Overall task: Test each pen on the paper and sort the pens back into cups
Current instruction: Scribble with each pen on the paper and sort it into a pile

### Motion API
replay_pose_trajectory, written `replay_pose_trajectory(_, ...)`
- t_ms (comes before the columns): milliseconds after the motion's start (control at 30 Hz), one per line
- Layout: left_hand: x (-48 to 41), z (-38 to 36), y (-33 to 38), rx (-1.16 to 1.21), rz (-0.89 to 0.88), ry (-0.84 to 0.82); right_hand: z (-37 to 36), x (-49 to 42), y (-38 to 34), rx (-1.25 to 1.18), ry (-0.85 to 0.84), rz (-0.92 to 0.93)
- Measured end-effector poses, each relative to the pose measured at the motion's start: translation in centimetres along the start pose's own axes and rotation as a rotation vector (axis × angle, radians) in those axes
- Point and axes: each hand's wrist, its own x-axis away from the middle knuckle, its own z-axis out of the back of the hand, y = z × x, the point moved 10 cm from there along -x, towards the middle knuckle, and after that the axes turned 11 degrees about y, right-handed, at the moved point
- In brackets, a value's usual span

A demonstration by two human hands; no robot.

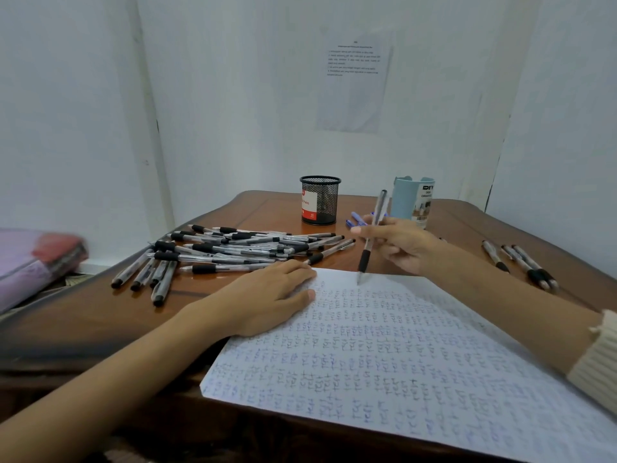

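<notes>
A white sheet of paper (400, 355), covered with rows of small pen marks, lies on the brown table (100, 322). My right hand (400, 245) grips a clear pen with a black grip (372, 232), held nearly upright with its tip touching the paper's far edge. My left hand (267, 295) lies flat, fingers apart, on the paper's far left corner. A pile of several similar pens (227, 252) lies beyond my left hand. At the back stand a black mesh cup (320, 200) and a light blue cup (412, 200).
Three pens (521, 262) lie on the table at the right. A few blue pens (355, 220) rest between the two cups. A printed sheet (354, 81) hangs on the white wall. Folded pink fabric (36, 262) lies off the table's left side.
</notes>
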Motion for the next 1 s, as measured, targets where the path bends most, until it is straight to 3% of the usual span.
replay_pose_trajectory(100, 0.1, 0.1, 0.1, -0.003, 0.007, 0.002, 1.4, -0.7, 0.4, -0.25, 0.119, -0.026)
replay_pose_trajectory(200, 0.2, 0.1, 0.1, -0.004, 0.01, 0.002, -0.1, 0.4, 0.8, -0.276, 0.026, -0.021)
replay_pose_trajectory(367, 0.2, -0.3, -0.2, 0.004, 0.037, -0.023, -3.8, 2.4, 2.4, -0.048, -0.258, -0.019)
replay_pose_trajectory(533, 0.3, -0.6, -0.4, 0.032, 0.067, -0.064, -3.0, 2.0, 1.8, 0.122, -0.127, 0.161)
replay_pose_trajectory(633, 0.2, -0.7, -0.5, 0.023, 0.064, -0.061, -3.8, 2.4, 1.8, 0.213, -0.183, 0.22)
replay_pose_trajectory(800, 0.2, -0.7, -0.6, 0.01, 0.061, -0.062, -4.0, 2.7, 1.3, 0.231, -0.171, 0.268)
replay_pose_trajectory(1000, 0.2, -0.8, -0.7, -0.007, 0.059, -0.066, -4.1, 1.4, 1.9, 0.545, -0.074, 0.228)
